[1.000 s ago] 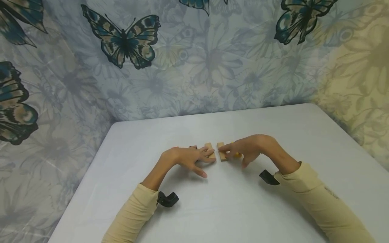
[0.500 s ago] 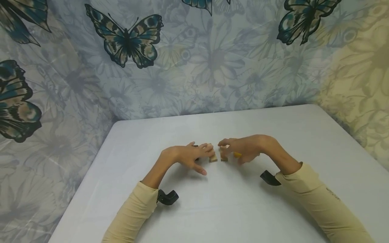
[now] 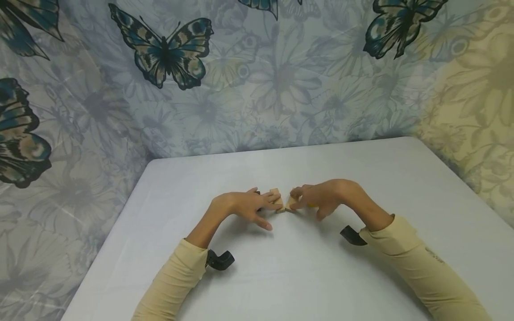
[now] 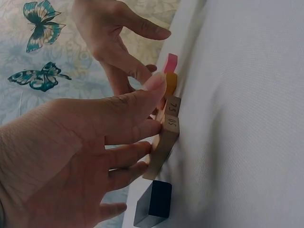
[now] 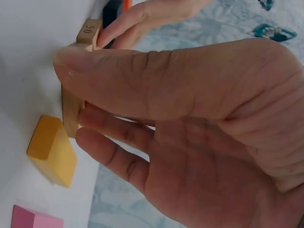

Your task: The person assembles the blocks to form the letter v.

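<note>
So, from the head view: a white table [image 3: 257, 281] is backed by a patterned backdrop [image 3: 277, 84] printed with butterflies, and two hands are held over its middle. The left hand [image 3: 248, 207] is kept loosely spread, nothing gripped, its fingers laid on the left wooden block [image 3: 278, 201]. The right wooden block [image 3: 291, 201] is touched by the fingers of the right hand [image 3: 323, 198], which are relaxed and only slightly bent, with the thumb held away. Both blocks are angled so their near ends are brought close together, far ends apart. Beige sleeves [image 3: 172, 281] are worn, and a black mount is seen by each wrist.

From the left wrist: the near ends are marked, 75 on the right block and what looks like 50 on the left one. A dark block [image 4: 160, 199] is set further left, while a yellow block [image 4: 171, 84] and then a pink block [image 4: 171, 62] are lined up to the right.

From the right wrist: the right block is partly covered by the thumb, so the exact finger contact can't be told. The yellow block is seen just right of it, and a bit of something orange-red [image 5: 127, 4] is visible beyond the dark block.
</note>
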